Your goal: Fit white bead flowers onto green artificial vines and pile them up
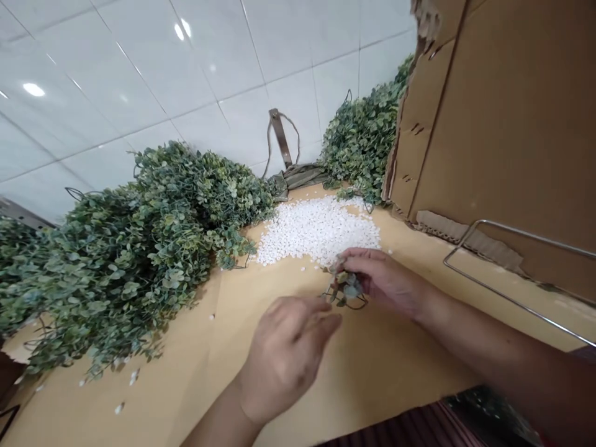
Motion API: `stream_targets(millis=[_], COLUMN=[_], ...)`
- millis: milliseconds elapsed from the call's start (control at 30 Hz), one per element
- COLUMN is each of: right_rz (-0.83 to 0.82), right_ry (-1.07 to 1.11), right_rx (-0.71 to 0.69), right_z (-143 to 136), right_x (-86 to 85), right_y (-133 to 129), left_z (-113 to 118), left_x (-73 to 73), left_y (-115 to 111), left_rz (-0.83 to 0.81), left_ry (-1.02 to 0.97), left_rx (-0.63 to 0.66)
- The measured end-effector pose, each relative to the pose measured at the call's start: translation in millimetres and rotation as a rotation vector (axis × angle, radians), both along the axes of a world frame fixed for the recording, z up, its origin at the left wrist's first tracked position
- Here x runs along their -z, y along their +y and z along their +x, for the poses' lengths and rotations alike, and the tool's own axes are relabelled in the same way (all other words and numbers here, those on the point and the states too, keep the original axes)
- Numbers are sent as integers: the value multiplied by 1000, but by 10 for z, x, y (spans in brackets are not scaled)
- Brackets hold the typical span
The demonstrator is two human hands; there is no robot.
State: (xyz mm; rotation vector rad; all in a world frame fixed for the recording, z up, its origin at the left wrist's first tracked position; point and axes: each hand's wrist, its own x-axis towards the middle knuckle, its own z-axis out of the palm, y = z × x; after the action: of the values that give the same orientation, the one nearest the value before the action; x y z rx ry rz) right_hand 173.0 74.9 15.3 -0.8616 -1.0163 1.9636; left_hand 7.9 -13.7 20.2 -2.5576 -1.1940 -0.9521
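My right hand (382, 276) is closed on a small artificial leaf sprig (348, 289), with its fingertips at the upper end of the piece. A thin dark wire loop shows at the sprig's lower edge. Just to the left is my left hand (291, 354), its fingers bent together close to the sprig's stem; what lies between the fingertips is too small to make out. Behind both hands a spread of small white beads or pellets (316, 230) covers part of the tan board (242, 335).
A large heap of artificial greenery (153, 230) fills the left side, and a smaller heap (363, 133) sits at back right. A torn cardboard box (507, 124) and a bent metal wire frame (516, 301) stand on the right. White tiled wall (288, 43) closes off the back.
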Motion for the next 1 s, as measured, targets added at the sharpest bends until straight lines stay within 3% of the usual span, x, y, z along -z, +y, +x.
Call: stream_targets(millis=[133,267,500,567,700,800,900,1000], right_rz=[-63,-108,-5,66,194,231,258,304], right_ry=[-5,-41,-78,-106,-207,-271,-290,-314], right_rx=[23,6,-180,-215,-241,-236,-220,-211], right_z=[42,34,35,35,16,2,1,5], right_x=[15,101,261,281,283,272,274,296], right_y=[54,29,-21,-26,-42,-53,-55,-50], left_z=[-217,-260,-79,-70,-43,20,87,113], left_x=[58,199,317,318,269,218,217,257], left_y=[50,90,187,223,322,421,495,526], left_rz=[-280,-509,-515,-632,-994,-1133,-1176,-1205], left_ry=[-103,-125,6,-161,-794,-1148,-1328,-1388], left_rx=[-211,-278,-275,-252,-220,-205,-161,-127])
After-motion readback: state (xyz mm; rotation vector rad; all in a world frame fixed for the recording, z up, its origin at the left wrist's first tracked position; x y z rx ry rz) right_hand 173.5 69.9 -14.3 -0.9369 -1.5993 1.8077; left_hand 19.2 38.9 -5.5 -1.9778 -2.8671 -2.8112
